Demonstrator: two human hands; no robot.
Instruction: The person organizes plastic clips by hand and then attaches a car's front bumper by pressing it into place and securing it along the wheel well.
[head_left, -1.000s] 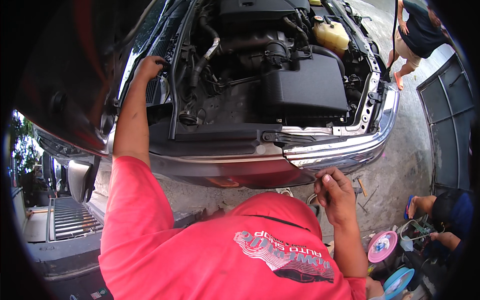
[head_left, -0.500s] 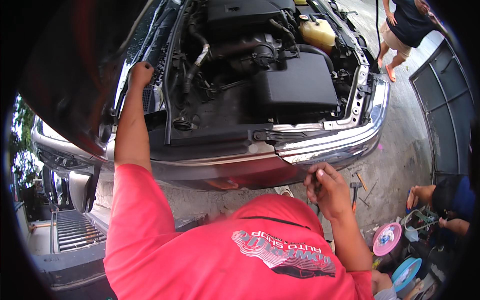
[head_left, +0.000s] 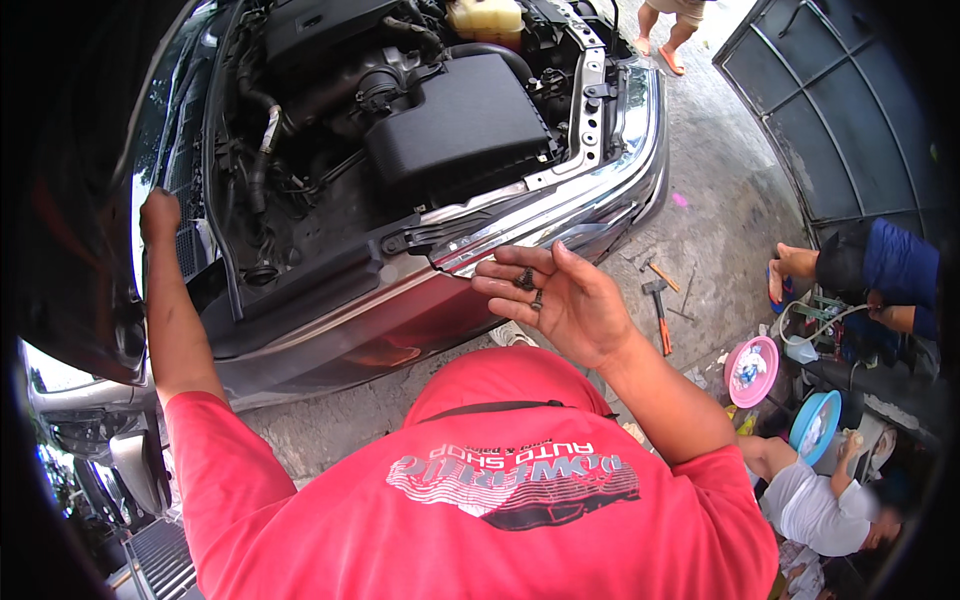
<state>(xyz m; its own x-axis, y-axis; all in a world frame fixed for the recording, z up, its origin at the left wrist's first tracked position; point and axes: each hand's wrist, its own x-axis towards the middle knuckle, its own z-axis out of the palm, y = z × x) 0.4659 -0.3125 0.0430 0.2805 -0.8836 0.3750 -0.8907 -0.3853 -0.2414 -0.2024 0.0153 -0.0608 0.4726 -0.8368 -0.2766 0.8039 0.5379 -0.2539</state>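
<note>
Okay, so left of the black engine box (head_left: 455, 125) the left hand (head_left: 160, 216) is held out, grip can't be told; below the box the right hand (head_left: 575, 300) is uncurled, dark screws (head_left: 526, 279) cradled loosely against its fingers (head_left: 515, 257).

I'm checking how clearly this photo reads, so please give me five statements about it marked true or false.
1. The right hand is open, with small dark screws or bolts on its fingers. True.
2. The left hand grips a hammer. False: the hand is by the windshield; the hammer lies on the ground.
3. The hood is shut. False: it is raised, exposing the engine bay.
4. A pink basin is in view. True.
5. The person's shirt is blue. False: it is red.
</note>
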